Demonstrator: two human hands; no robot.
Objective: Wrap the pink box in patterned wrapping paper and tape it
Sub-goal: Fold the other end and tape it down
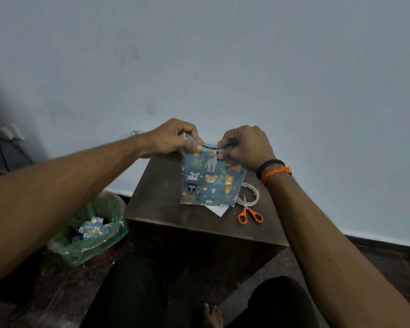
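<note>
Box (211, 178): not visible as pink anywhere; it is fully covered by patterned paper (194, 185) and stands at centre frame on the dark table (156, 200), its printed face toward the camera and its long axis running from the near table edge up toward the wall.

Left hand (173, 138): fingers and thumb curled, pinching the paper's upper left corner at the top edge of the parcel.

Right hand (244, 145): fingers curled, pinching the same top edge at its right end. Both grips are narrow and closed on paper. A dark gap shows between the two hands along that edge, which suggests the top flap is not yet pressed flat.

Governing relation: the unsealed edge lies directly between the two hands, at the far end of the parcel. The tape roll (250, 194) sits just beside the parcel's lower right corner, in the lower right of the table, with the orange-handled scissors (250, 215) lying against it toward the camera. Both are on the right hand's side and nearer to it than to the left. In my judgement the left hand would need to hold the fold while the right reaches back and down for tape.

Other items: a white scrap (217, 210) protrudes beneath the parcel's near edge. A green-lined bin (90, 233) with paper offcuts stands at lower left, off the table.
</note>
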